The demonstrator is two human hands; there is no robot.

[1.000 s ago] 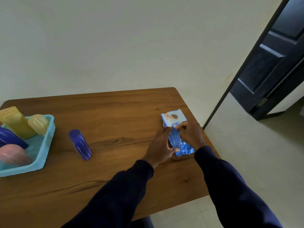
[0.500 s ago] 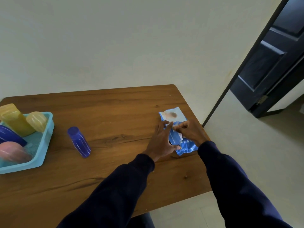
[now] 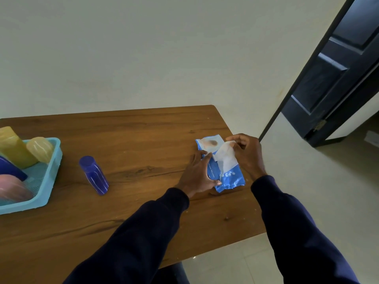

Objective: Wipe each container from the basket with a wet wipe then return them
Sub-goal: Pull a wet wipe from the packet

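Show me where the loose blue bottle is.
The blue bottle sits on the table, left of centre in the head view, between the basket and the left hand.

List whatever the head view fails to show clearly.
Head view:
Basket: cut off by the left edge, so its container count is unknown.
Pink container: blurred, shape unclear.
Wipe pack: print too small; left hand and wet wipe cover part.
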